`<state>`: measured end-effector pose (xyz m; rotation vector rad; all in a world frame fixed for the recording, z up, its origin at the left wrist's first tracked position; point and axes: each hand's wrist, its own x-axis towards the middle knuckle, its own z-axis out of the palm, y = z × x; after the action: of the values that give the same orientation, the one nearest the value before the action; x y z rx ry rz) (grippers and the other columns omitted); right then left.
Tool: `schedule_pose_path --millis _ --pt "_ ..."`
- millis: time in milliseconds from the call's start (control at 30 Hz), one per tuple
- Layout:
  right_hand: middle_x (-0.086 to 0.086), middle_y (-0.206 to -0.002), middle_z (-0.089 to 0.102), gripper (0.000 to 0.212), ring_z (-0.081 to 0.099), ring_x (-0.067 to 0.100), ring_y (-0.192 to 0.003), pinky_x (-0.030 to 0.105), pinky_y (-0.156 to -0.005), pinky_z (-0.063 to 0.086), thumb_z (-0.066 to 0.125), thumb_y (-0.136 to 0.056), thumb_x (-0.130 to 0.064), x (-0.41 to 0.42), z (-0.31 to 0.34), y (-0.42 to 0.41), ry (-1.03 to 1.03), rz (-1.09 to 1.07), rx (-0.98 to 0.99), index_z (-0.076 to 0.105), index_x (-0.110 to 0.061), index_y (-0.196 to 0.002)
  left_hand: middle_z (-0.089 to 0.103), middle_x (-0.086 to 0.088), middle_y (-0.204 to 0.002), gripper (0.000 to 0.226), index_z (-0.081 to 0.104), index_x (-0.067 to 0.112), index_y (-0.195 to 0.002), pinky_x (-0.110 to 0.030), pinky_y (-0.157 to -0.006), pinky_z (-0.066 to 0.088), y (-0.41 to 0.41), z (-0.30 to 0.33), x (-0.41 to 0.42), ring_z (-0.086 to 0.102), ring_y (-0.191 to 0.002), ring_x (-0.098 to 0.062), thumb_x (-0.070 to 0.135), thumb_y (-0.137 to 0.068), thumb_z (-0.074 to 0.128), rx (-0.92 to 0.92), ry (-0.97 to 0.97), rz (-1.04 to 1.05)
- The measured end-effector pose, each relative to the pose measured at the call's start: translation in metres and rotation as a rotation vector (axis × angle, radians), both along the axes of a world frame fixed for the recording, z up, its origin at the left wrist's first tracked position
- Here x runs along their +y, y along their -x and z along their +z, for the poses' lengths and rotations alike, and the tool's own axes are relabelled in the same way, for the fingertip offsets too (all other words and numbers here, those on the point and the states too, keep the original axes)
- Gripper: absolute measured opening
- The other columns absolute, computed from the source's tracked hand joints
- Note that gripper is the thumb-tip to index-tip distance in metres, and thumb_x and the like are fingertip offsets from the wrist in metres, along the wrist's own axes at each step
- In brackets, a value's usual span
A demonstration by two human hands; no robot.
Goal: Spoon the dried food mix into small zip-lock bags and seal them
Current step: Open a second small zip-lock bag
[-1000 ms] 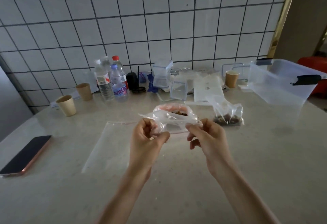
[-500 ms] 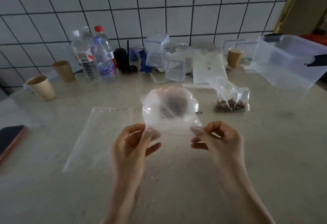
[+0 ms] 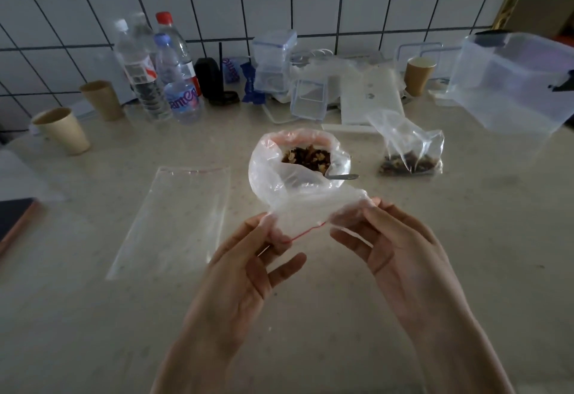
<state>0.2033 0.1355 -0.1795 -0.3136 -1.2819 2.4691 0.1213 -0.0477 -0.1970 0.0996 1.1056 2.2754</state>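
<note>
A bowl (image 3: 341, 162) lined with plastic holds the dried mix (image 3: 307, 157) and a spoon (image 3: 341, 177); right of it a bag (image 3: 410, 148) holds some mix. Above the table (image 3: 481, 238), the left hand (image 3: 245, 266) and right hand (image 3: 400, 253) each pinch a corner of an empty zip bag (image 3: 304, 213), palms up.

both forearms reach forward, left hand (image 3: 248, 272) and right hand (image 3: 400, 257) palms facing each other, fingertips pinched, other fingers loosely spread.
</note>
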Motion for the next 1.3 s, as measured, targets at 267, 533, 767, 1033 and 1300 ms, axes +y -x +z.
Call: schedule_pose_path --millis 267,533,767,1033,1300 --pt "0.003 -0.067 0.034 0.031 0.04 0.015 -0.061 0.027 -0.065 0.048 0.054 -0.098 -0.015 -0.006 0.002 -0.001 0.108 0.142 0.007 0.046 -0.012 -0.068 0.051 0.004 -0.07 0.022 0.058 0.02 -0.065 -0.035 -0.071 0.055 -0.007 0.014 0.004 0.059 -0.068 -0.012 0.023 -0.086 0.063 -0.051 -0.116 -0.08" --pt "0.004 -0.066 0.054 0.022 0.056 0.018 -0.066 0.032 -0.076 0.048 0.051 -0.078 -0.015 -0.001 0.007 -0.014 0.292 0.198 0.08 0.058 -0.011 -0.057 0.053 0.0 -0.063 0.025 0.05 0.018 -0.064 -0.037 -0.079 0.054 -0.014 0.021 0.004 0.062 -0.071 -0.018 0.021 -0.077 0.072 -0.084 -0.257 -0.192" --pt "0.018 -0.09 0.059 0.039 0.057 0.027 -0.091 0.031 -0.086 0.051 0.082 -0.068 -0.004 -0.005 -0.001 -0.022 -0.012 0.135 0.168 0.057 0.012 -0.093 0.041 0.004 -0.063 0.049 0.039 0.025 -0.063 -0.024 -0.067 0.052 -0.025 0.021 0.012 0.05 -0.063 -0.011 -0.002 -0.063 0.079 0.488 0.212 0.13" --pt "0.007 -0.07 0.059 0.02 0.059 0.015 -0.066 0.027 -0.072 0.05 0.076 -0.085 0.0 -0.015 -0.008 -0.012 -0.225 -0.308 -0.072 0.057 0.001 -0.077 0.063 -0.006 -0.078 0.025 0.063 0.016 -0.076 -0.038 -0.06 0.065 -0.028 0.01 0.021 0.069 -0.072 -0.017 0.033 -0.08 0.081 0.687 0.382 0.49" --pt "0.008 -0.062 0.062 0.026 0.068 0.022 -0.053 0.033 -0.057 0.061 0.088 -0.076 -0.004 -0.004 -0.015 -0.005 -0.334 -0.386 -0.215 0.066 -0.015 -0.066 0.075 -0.007 -0.084 0.015 0.068 0.022 -0.082 -0.039 -0.059 0.064 -0.012 0.005 0.004 0.078 -0.079 -0.026 0.028 -0.083 0.082 0.525 0.454 0.471"
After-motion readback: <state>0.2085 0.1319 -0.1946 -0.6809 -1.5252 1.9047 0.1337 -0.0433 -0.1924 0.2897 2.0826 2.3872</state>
